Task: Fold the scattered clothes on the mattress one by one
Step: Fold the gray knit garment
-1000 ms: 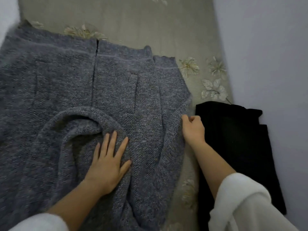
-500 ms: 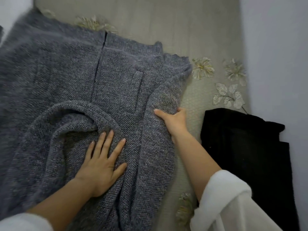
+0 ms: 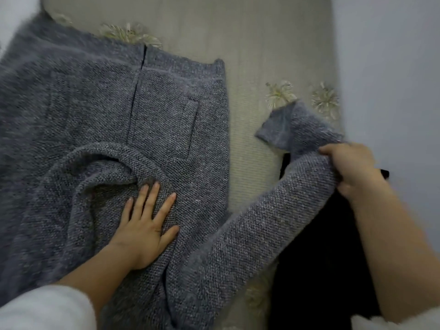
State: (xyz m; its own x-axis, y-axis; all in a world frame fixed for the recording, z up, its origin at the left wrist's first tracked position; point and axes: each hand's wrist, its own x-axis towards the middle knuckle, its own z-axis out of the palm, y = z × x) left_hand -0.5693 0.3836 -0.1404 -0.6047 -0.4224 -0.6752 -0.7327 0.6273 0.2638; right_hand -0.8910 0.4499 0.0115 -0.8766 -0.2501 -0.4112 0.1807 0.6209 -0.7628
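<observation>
My left hand lies flat, fingers straight, pressing the grey cardigan onto the mattress. My right hand grips its sleeve, held out above the black garment.

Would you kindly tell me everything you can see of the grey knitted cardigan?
The grey cardigan is a thick, speckled coarse knit with a split at its far hem and a patch pocket. It lies spread on the floral mattress. The left hand presses flat by its curved neck edge; the right hand grips one sleeve, lifted sideways over a black garment.
</observation>
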